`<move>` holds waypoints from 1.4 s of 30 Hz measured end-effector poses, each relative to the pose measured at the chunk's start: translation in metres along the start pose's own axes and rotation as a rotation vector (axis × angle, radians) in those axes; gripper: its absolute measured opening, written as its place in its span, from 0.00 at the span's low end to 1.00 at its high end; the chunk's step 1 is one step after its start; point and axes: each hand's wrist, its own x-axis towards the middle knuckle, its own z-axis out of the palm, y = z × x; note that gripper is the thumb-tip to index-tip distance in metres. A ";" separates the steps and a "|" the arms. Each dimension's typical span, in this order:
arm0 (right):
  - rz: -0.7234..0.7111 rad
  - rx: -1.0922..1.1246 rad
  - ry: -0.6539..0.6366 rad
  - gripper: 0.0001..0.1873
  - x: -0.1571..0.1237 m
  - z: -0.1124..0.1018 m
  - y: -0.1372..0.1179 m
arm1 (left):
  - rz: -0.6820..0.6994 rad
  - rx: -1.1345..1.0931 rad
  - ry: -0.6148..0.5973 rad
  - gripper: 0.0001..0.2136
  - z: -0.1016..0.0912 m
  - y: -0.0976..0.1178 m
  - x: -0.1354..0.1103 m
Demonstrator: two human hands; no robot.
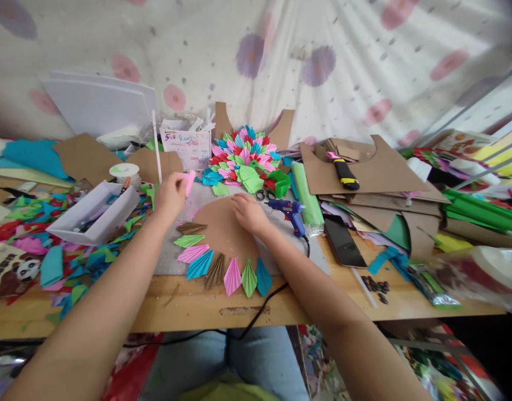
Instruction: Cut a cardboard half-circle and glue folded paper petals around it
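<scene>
My left hand (171, 196) pinches a small piece of pink paper (190, 182) above the left side of the grey mat. Lying flat on a round brown cardboard piece (222, 228) is my right hand (248, 213), its fingers stretched over the far edge. Pleated paper leaves fan out along the near and left rim of the cardboard, among them a pink leaf (232, 277), a green leaf (249, 278) and a blue leaf (264, 277). A blue glue gun (289, 211) rests just right of my right hand, its black cord running toward me.
Behind the mat stands a heap of colourful pleated leaves (251, 150). To the left are a white box (94, 214) and scattered paper scraps (22, 214). On the right lie a phone (344, 240), stacked cardboard (381, 161) with a box cutter (345, 174), and dark beads (376, 285).
</scene>
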 end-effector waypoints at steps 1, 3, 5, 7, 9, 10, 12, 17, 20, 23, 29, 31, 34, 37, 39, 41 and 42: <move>-0.002 0.008 0.017 0.20 0.001 -0.003 -0.002 | 0.095 -0.003 -0.058 0.08 0.003 0.008 -0.007; -0.002 0.033 0.053 0.19 0.001 -0.008 -0.005 | 0.333 0.001 -0.201 0.09 0.011 0.022 -0.022; -0.003 0.057 0.073 0.18 -0.001 -0.012 -0.008 | 0.493 0.055 -0.328 0.09 0.020 0.032 -0.036; -0.007 0.065 0.065 0.16 -0.005 -0.014 -0.009 | 0.575 0.097 -0.418 0.08 0.027 0.037 -0.045; -0.011 0.061 0.035 0.15 -0.011 -0.015 -0.008 | 0.609 0.097 -0.467 0.07 0.030 0.037 -0.050; -0.008 0.058 0.020 0.14 -0.014 -0.016 -0.007 | 0.615 0.076 -0.486 0.06 0.030 0.035 -0.051; 0.000 0.057 0.001 0.11 -0.019 -0.016 -0.004 | 0.605 0.004 -0.521 0.05 0.028 0.031 -0.051; -0.002 0.024 -0.035 0.06 -0.026 -0.014 -0.005 | 0.528 -0.159 -0.503 0.09 0.020 0.023 -0.052; -0.038 -0.016 -0.088 0.06 -0.027 -0.010 -0.006 | 0.492 -0.176 -0.453 0.10 0.017 0.023 -0.053; -0.072 -0.044 -0.127 0.07 -0.027 -0.007 -0.006 | 0.448 -0.135 -0.441 0.10 0.017 0.023 -0.053; -0.030 -0.067 -0.097 0.06 -0.026 -0.005 -0.007 | 0.378 -0.092 -0.458 0.12 0.023 0.023 -0.053; 0.012 -0.020 -0.059 0.06 -0.026 -0.005 -0.008 | 0.364 -0.128 -0.468 0.12 0.025 0.025 -0.053; 0.063 0.079 -0.002 0.06 -0.026 -0.005 -0.008 | 0.312 -0.176 -0.461 0.07 0.024 0.028 -0.050; 0.098 0.179 0.036 0.06 -0.025 -0.004 -0.005 | 0.257 -0.264 -0.427 0.04 0.023 0.028 -0.045; 0.099 0.265 0.039 0.06 -0.025 -0.003 -0.003 | 0.226 -0.377 -0.419 0.05 0.024 0.025 -0.042; 0.071 0.355 0.036 0.08 -0.025 -0.001 -0.001 | 0.203 -0.497 -0.430 0.07 0.025 0.021 -0.039; 0.054 0.387 0.040 0.11 -0.024 0.000 -0.001 | 0.196 -0.547 -0.443 0.08 0.026 0.020 -0.038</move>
